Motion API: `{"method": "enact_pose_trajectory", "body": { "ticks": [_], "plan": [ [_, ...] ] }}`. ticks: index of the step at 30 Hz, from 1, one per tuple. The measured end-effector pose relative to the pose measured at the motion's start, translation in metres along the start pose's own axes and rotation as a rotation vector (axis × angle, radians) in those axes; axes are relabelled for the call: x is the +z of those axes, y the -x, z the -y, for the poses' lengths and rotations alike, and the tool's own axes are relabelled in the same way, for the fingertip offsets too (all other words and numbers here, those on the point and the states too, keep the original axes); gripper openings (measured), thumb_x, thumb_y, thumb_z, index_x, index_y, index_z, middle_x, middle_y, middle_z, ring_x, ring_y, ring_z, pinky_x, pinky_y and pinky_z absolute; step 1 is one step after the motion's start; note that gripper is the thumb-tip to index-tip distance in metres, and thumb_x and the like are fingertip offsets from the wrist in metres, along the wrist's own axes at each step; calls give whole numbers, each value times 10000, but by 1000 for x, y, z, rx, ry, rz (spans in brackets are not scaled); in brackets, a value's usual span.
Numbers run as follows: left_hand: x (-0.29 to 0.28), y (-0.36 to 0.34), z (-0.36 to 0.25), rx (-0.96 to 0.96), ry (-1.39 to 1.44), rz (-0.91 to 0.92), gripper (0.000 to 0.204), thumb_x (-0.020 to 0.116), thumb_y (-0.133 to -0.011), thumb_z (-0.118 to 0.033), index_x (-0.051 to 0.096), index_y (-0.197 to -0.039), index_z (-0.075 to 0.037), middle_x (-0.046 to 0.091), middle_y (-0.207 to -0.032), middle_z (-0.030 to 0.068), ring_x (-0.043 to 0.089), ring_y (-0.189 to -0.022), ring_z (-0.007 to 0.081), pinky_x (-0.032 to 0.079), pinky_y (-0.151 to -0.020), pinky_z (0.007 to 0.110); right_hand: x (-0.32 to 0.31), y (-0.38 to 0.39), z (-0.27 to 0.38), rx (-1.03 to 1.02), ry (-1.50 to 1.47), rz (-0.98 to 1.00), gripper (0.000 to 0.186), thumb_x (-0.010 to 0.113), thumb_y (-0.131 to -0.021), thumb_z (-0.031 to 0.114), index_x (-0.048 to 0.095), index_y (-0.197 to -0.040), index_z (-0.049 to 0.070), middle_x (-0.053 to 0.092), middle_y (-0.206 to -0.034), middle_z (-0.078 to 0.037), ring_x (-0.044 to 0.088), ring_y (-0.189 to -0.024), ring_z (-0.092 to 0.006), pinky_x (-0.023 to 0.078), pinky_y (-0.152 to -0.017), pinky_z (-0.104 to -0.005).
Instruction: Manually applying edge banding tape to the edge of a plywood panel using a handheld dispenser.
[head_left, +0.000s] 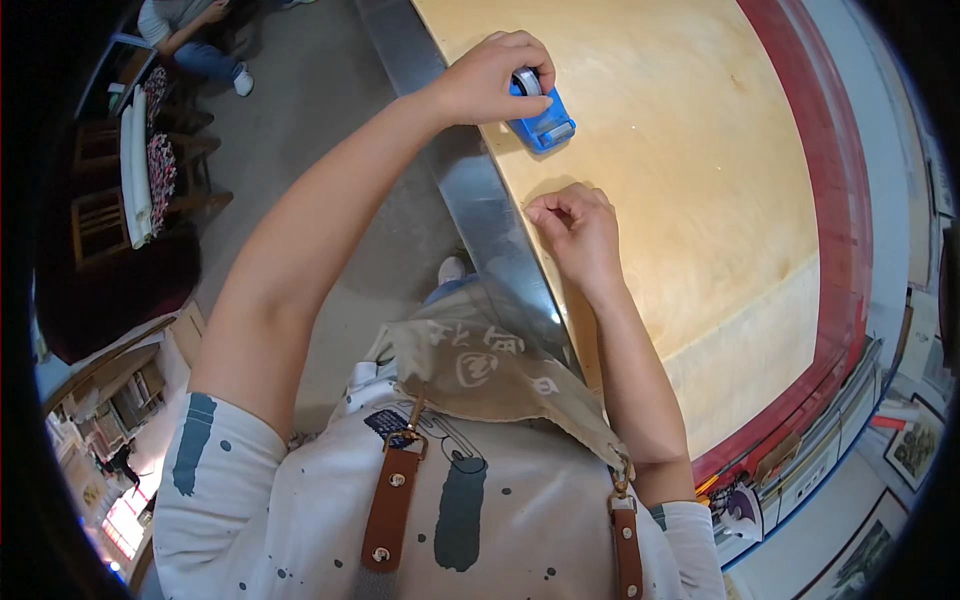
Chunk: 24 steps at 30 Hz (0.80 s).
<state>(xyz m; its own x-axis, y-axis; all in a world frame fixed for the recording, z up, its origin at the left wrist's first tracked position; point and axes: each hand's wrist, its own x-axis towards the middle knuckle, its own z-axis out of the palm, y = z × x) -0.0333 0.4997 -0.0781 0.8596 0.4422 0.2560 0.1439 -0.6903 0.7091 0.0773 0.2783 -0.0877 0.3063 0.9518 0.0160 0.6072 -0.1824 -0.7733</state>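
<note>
Thumb and fingers of the left hand (503, 72) clasp a blue tape dispenser (549, 130) around its tape roll (530, 84), toward the far left of the pale wooden board (700, 150). Nearer, the right hand (583, 240) has thumb and forefinger pressed together; whether they pinch tape, I cannot tell. The step seems to be drawing tape; next likely calls for a steady dispenser. Metal edging (487, 205) borders the board's left.

Tape dispenser (550, 128) partly hidden by left fingers (527, 42); person (205, 60) cut off above.
</note>
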Motion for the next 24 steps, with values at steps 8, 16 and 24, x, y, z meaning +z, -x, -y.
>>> {"method": "enact_pose_trajectory", "body": {
  "ticks": [8,16,24],
  "plan": [
    [4,1,4,9,13,-12,200,717,-766,-234,632,-897,-108,585,-1055,29,527,-1061,236,427,-945,364,10,-3,-3,52,-22,-49,176,838,-712,191,710,-753,78,608,-682,-36,563,-699,-228,440,-693,-370],
    [2,3,4,15,-9,-12,194,696,-815,-251,624,-914,-101,581,-1055,41,528,-1043,245,402,-962,367,6,-24,15,272,34,-3,225,762,-840,225,665,-933,45,557,-645,-62,561,-634,-214,459,-614,-354],
    [-1,1,4,-3,61,27,224,570,-912,-289,646,-945,-81,595,-1100,71,505,-1085,283,396,-983,392,-33,-82,11,30,-56,44,153,719,-855,151,711,-911,9,647,-836,-137,621,-702,-211,512,-681,-328]
  ]
}}
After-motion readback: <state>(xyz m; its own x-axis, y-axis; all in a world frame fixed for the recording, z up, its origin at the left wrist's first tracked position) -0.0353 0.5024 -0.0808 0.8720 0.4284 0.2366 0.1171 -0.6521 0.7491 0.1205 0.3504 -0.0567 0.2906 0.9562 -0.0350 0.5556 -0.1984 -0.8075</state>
